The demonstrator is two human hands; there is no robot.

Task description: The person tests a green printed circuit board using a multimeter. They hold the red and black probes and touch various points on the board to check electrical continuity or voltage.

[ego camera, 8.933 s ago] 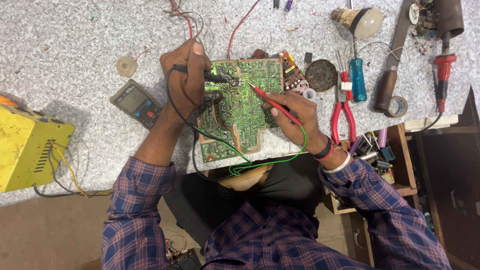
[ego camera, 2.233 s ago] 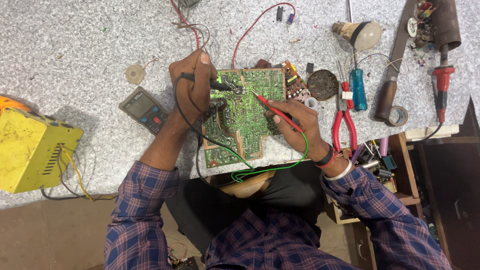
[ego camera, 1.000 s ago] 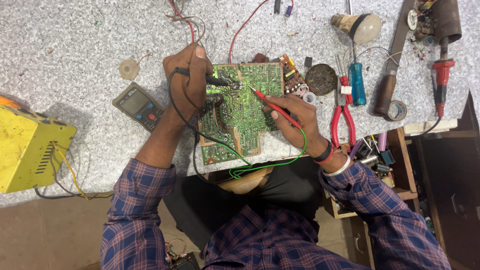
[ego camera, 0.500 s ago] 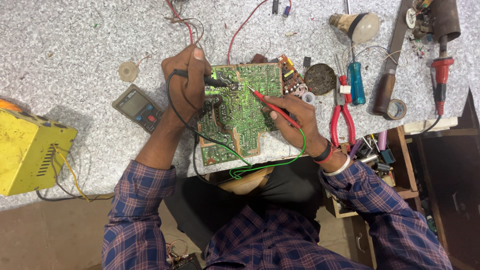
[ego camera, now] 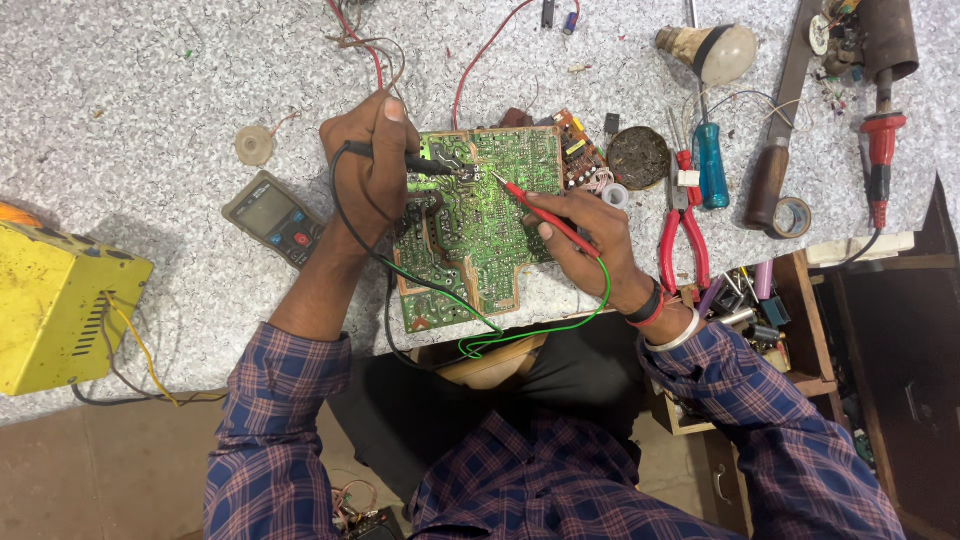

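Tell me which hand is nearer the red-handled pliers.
Right. The right hand, holding the red probe, lies just left of the red-handled pliers. The left hand, gripping the black probe, is across the circuit board from them.

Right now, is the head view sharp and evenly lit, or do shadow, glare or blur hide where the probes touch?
Head view: sharp, with even, soft light and no glare on the green circuit board. The left hand and right hand are unblurred, and the black probe and red probe tips show clearly. The yellow box casts a soft shadow, and the lower right corner is dim.
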